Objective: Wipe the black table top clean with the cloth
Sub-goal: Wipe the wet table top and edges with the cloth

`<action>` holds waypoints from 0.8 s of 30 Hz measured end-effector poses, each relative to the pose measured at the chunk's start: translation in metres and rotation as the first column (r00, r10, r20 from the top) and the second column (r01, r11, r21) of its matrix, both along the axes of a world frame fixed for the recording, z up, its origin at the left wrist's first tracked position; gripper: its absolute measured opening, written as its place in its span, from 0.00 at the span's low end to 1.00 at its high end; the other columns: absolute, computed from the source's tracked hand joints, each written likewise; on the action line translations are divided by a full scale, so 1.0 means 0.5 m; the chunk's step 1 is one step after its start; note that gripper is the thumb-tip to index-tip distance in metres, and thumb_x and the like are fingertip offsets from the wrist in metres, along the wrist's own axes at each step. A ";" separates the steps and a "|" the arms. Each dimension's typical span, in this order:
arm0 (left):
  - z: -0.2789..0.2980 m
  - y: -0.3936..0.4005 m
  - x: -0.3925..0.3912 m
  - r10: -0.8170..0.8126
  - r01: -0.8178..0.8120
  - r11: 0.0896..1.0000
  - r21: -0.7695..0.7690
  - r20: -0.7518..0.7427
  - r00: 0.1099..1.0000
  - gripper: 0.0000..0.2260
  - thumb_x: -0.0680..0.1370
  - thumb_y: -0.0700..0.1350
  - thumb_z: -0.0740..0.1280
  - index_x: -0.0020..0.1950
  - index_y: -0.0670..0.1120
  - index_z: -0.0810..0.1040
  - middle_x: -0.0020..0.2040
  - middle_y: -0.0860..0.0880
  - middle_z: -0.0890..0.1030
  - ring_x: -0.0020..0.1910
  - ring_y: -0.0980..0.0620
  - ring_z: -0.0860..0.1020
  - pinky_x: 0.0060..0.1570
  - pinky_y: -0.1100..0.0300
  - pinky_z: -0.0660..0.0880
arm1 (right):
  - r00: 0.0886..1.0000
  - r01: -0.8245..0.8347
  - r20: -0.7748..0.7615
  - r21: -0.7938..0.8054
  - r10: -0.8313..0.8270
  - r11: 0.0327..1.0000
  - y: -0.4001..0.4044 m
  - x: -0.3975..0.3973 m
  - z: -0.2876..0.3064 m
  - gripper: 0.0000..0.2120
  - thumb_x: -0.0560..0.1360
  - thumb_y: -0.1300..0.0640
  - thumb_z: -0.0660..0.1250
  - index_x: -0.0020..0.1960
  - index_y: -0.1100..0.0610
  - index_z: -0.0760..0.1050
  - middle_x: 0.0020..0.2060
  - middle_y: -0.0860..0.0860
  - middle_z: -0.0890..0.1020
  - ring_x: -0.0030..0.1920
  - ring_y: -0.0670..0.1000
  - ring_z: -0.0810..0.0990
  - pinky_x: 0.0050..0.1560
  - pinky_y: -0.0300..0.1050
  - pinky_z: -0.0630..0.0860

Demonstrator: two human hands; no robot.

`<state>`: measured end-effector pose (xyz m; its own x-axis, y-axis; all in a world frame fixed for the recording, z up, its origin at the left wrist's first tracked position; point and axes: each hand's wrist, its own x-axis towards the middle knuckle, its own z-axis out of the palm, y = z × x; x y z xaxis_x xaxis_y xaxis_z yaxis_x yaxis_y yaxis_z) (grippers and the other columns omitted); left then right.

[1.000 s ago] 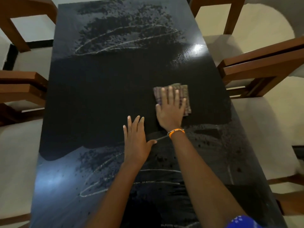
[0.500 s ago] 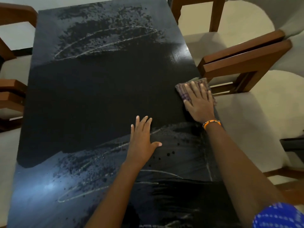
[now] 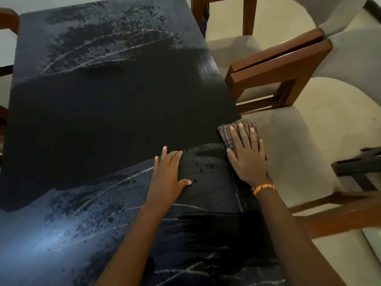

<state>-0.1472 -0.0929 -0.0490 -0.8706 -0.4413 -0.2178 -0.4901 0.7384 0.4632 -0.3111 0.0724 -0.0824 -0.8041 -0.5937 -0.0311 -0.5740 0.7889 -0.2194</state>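
Pressing flat, the right hand (image 3: 246,159) holds the checked cloth (image 3: 239,134) down at the table's (image 3: 115,112) right edge; the left hand (image 3: 167,178) lies open, fingers straight, on the table.

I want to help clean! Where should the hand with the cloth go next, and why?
Probably back leftward, a little nearer: the right hand presses the checked fabric cloth at the right edge of the black table top, and a speckled wet patch remains around the flat left hand.

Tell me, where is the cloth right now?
The cloth lies under the right hand at the table top's right edge, beside a cushioned chair.
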 end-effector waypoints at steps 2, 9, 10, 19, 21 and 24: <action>-0.001 0.005 0.005 -0.010 0.010 1.000 -0.002 0.005 1.000 0.37 0.72 0.51 0.70 0.75 0.47 0.55 0.75 0.50 0.57 0.77 0.50 0.42 0.71 0.54 0.37 | 1.000 -0.003 -0.011 0.023 0.003 1.000 0.035 0.031 0.000 0.31 0.75 0.42 0.45 0.76 0.48 0.50 0.76 0.52 0.55 0.75 0.58 0.51 0.72 0.62 0.52; 0.005 0.017 0.037 -0.007 0.008 1.000 0.023 -0.025 1.000 0.38 0.72 0.51 0.70 0.76 0.47 0.54 0.76 0.51 0.55 0.76 0.51 0.40 0.72 0.54 0.36 | 0.988 -0.138 -0.063 0.073 0.142 0.988 0.027 -0.012 0.002 0.34 0.75 0.34 0.45 0.75 0.51 0.53 0.76 0.53 0.55 0.76 0.56 0.49 0.73 0.62 0.41; 0.004 0.017 0.043 0.011 -0.009 0.999 0.042 -0.037 0.999 0.38 0.72 0.51 0.70 0.76 0.47 0.54 0.76 0.52 0.55 0.76 0.51 0.40 0.72 0.54 0.37 | 0.987 -0.138 -0.068 0.068 0.142 0.988 0.020 -0.012 0.001 0.35 0.75 0.34 0.45 0.76 0.51 0.52 0.76 0.53 0.54 0.76 0.57 0.48 0.73 0.60 0.42; 0.003 -0.013 0.111 0.122 -0.117 0.991 0.069 -0.067 0.990 0.36 0.72 0.50 0.70 0.75 0.47 0.55 0.76 0.51 0.57 0.76 0.50 0.41 0.73 0.53 0.38 | 0.990 -0.140 -0.029 -0.002 0.140 0.990 -0.129 0.091 0.005 0.34 0.75 0.39 0.48 0.76 0.55 0.53 0.76 0.57 0.55 0.75 0.61 0.50 0.74 0.59 0.47; 0.006 -0.030 0.132 0.147 -0.143 0.987 0.067 -0.066 0.987 0.35 0.73 0.50 0.69 0.75 0.47 0.55 0.76 0.51 0.57 0.77 0.50 0.41 0.72 0.53 0.38 | 0.982 -0.189 -0.010 -0.022 0.189 0.982 -0.187 0.138 0.006 0.33 0.75 0.41 0.49 0.76 0.55 0.54 0.75 0.58 0.56 0.75 0.61 0.51 0.74 0.59 0.47; 0.011 -0.072 0.182 0.232 -0.228 0.972 0.057 -0.074 0.970 0.30 0.76 0.48 0.65 0.75 0.46 0.56 0.76 0.49 0.57 0.77 0.50 0.42 0.72 0.53 0.38 | 0.964 -0.265 0.018 -0.034 0.265 0.964 -0.276 0.216 0.007 0.32 0.75 0.42 0.49 0.75 0.55 0.54 0.75 0.58 0.57 0.75 0.61 0.52 0.74 0.59 0.49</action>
